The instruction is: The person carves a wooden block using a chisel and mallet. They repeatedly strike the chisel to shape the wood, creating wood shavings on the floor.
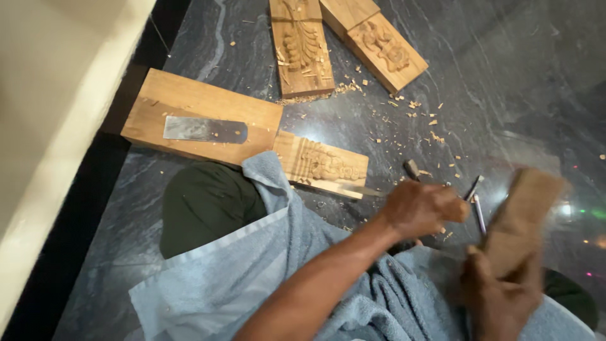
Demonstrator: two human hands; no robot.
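One carved panel (322, 165) lay on the floor (505, 76) by the knee, relief partly cut. The left hand (421, 208) was closed over chisels (476, 201); the right hand (499, 297) clamped a blurred wooden mallet (521, 211). Chips (416, 113) lay scattered.

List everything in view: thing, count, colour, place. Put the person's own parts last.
plain wood block: 1, light brown, left on the floor
flat metal blade: 1, grey, lying on the plain block
carved wood panels: 3, light brown; two at top centre, one at the knee
wood chips: many, tan, scattered on the floor
chisels: at least 2, metal, on the floor right of centre
stone floor: 1, dark grey
blue cloth: 1, over the lap
wooden mallet: 1, brown, blurred, in the right hand
left hand: fingers closed, apparently around a tool
right hand: gripping the mallet
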